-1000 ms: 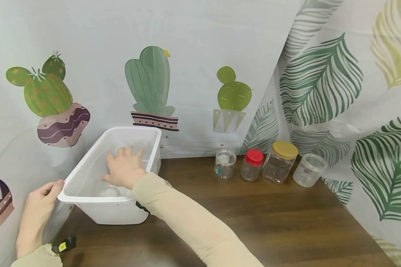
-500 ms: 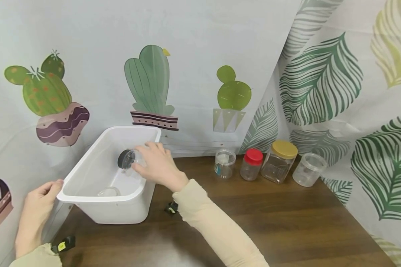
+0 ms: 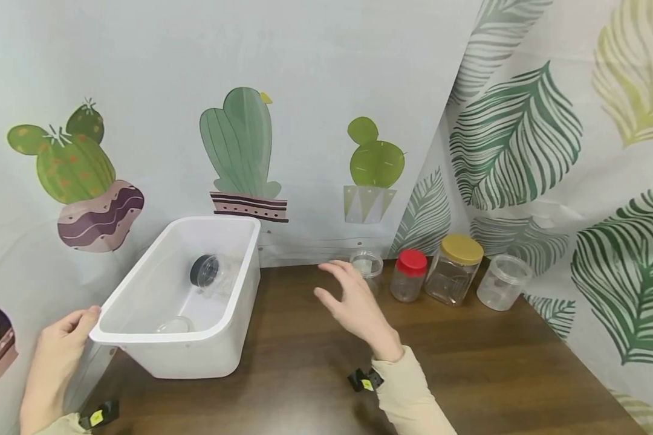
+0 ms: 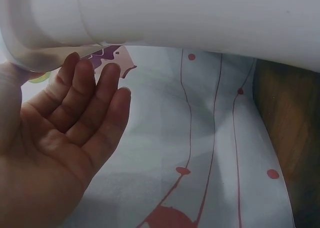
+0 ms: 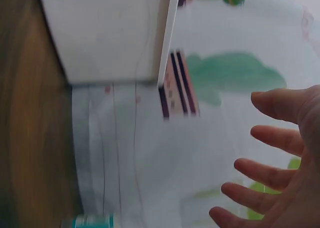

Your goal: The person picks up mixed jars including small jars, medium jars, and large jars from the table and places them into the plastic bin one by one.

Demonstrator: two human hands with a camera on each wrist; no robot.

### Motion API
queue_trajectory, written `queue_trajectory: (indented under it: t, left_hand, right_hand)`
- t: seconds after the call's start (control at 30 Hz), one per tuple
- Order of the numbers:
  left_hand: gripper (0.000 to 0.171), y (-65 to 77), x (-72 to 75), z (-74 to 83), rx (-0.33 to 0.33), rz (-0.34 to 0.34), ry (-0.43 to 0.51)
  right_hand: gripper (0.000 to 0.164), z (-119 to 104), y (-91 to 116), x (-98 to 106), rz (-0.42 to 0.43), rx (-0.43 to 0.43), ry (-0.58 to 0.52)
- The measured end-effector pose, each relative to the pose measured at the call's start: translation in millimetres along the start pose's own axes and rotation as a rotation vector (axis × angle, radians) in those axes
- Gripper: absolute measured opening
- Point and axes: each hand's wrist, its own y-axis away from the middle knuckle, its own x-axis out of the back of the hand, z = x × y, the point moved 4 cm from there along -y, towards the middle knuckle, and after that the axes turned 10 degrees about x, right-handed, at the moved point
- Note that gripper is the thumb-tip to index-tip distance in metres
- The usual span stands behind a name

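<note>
At the near left corner of a white plastic tub (image 3: 196, 361), my left hand (image 3: 57, 362) grips the rim, thumb on top. The left wrist view shows its fingers (image 4: 100, 102) bent beneath the rim. My right hand (image 3: 356, 308) is in the air over the table, fingers spread, holding nothing. It partly covers a clear open jar (image 3: 367, 261) standing behind it. Inside the tub, a clear jar with a black lid (image 3: 204, 270) lies on its side by the right wall. Another clear round container (image 3: 176, 325) sits at the tub's near end, partly hidden by the rim.
To the right, along the back of the brown table (image 3: 305, 362), stand a red-lidded jar (image 3: 407, 284), a larger yellow-lidded jar (image 3: 453, 275) and a clear jar without a lid (image 3: 503, 284). Printed cloths hang behind the table and on its right side.
My right hand has come out of the tub and moved right, toward the clear open jar. The black-lidded jar is left behind in the tub. My left hand stays on the rim.
</note>
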Motion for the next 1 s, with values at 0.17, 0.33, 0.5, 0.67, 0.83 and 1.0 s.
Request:
queue_trajectory:
  t: [0.17,0.33,0.5,0.67,0.83,1.0]
  left_hand:
    - [0.032,1.3,-0.5,0.2,0.004,-0.003,-0.001]
    - [0.033,2.8,1.2,-1.3,0.014,-0.004,-0.009]
    - [0.035,2.9,2.5,-0.3,0.001,0.0,-0.024]
    - [0.033,2.2,1.5,2.0,-0.007,0.0,-0.012]
    - [0.03,2.3,2.0,0.9,0.002,-0.006,0.002]
    - [0.031,1.9,1.6,2.2,-0.013,-0.003,-0.012]
  right_hand:
    - [0.042,36.7,23.0,31.8,0.093,-0.068,0.007]
    - [0.043,63.1,44.5,59.5,0.143,-0.118,0.05]
    - [0.044,88.7,64.8,89.6,0.218,-0.174,0.111]
    - [0.042,111.7,86.1,114.1,0.216,-0.274,0.148]
    - [0.043,126.3,101.7,129.7,0.228,-0.353,0.142]
    - [0.045,140.5,112.9,140.4,0.243,-0.405,0.171]
